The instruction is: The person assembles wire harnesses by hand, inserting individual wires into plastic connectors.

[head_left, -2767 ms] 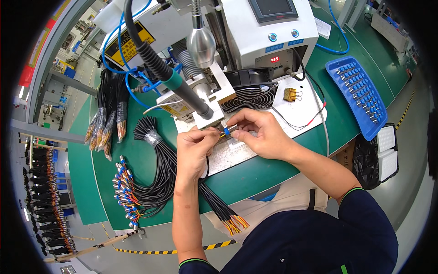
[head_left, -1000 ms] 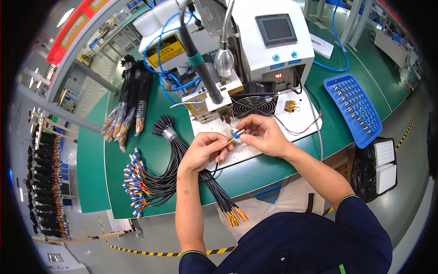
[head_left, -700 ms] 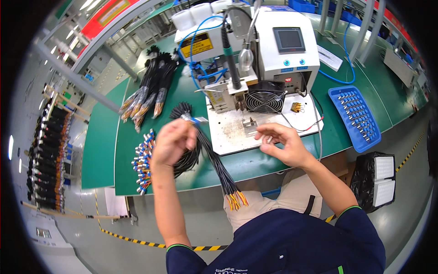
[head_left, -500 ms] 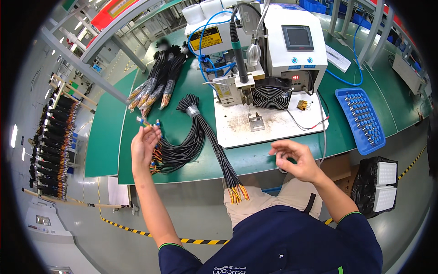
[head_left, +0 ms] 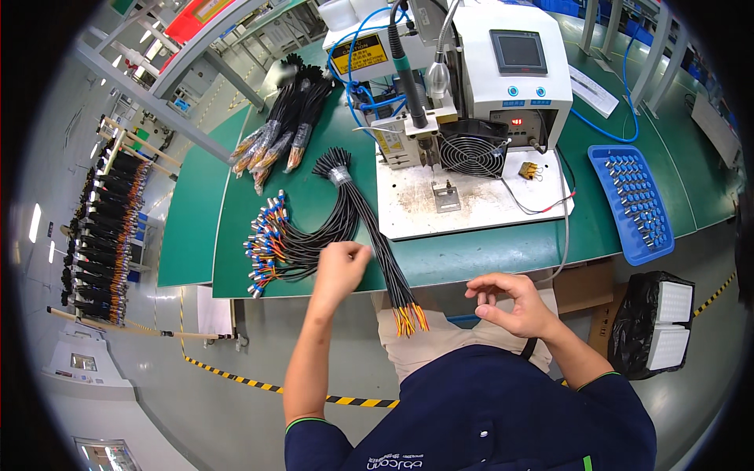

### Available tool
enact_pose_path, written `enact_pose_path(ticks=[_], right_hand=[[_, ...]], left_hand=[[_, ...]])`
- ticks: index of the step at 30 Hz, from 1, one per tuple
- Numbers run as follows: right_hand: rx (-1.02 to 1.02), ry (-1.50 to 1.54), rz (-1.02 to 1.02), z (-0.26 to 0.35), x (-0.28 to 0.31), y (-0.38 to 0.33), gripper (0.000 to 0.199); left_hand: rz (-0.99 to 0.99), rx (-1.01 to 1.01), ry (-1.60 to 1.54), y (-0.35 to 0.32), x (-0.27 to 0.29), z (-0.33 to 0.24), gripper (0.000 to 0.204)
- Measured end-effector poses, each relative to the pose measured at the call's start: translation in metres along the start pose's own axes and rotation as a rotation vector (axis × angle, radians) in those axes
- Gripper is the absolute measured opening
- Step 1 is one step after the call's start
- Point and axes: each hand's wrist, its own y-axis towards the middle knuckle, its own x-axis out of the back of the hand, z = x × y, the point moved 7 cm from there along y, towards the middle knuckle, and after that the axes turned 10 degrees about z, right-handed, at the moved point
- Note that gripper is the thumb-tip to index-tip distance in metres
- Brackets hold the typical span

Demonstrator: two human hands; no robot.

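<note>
My left hand (head_left: 342, 271), its fingers curled together, is over the near edge of the bench beside a tied bundle of black cables (head_left: 366, 212). Nothing shows sticking out of its fingers. Stripped orange and yellow wire ends (head_left: 410, 320) of this bundle hang past the edge above my lap. Left of that hand lie curved black cables ending in a cluster of metal connectors (head_left: 267, 243) with blue parts. My right hand (head_left: 510, 304) hovers before the soldering machine (head_left: 503, 86), fingers bent and thumb apart, with nothing visible in it.
The machine's white base plate (head_left: 479, 216) carries a small metal fixture (head_left: 446, 198) and a black fan (head_left: 473, 154). On the right, a blue tray (head_left: 632, 206) holds rows of connectors. Plastic-wrapped cable bundles (head_left: 287, 118) lie at the back left of the green bench.
My left hand has moved right and nearer from the connector cluster, leaving the connector piece it held. My right hand has dropped slightly, its thumb and fingers further apart. The view has shifted slightly.
</note>
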Motion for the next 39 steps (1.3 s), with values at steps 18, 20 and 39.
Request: enact_pose_path(ticks=[18, 20, 39], right_hand=[[-0.024, -0.017, 0.021, -0.005, -0.006, -0.007, 0.04], [-0.018, -0.03, 0.04, -0.005, -0.01, -0.005, 0.04], [0.024, -0.277, 0.211, 0.026, -0.064, 0.035, 0.043]], left_hand=[[0.141, 0.224, 0.305, -0.014, -0.031, -0.025, 0.024], [0.131, 0.258, 0.307, -0.023, -0.034, -0.026, 0.023], [-0.019, -0.158, -0.265, -0.14, -0.065, -0.045, 0.035]])
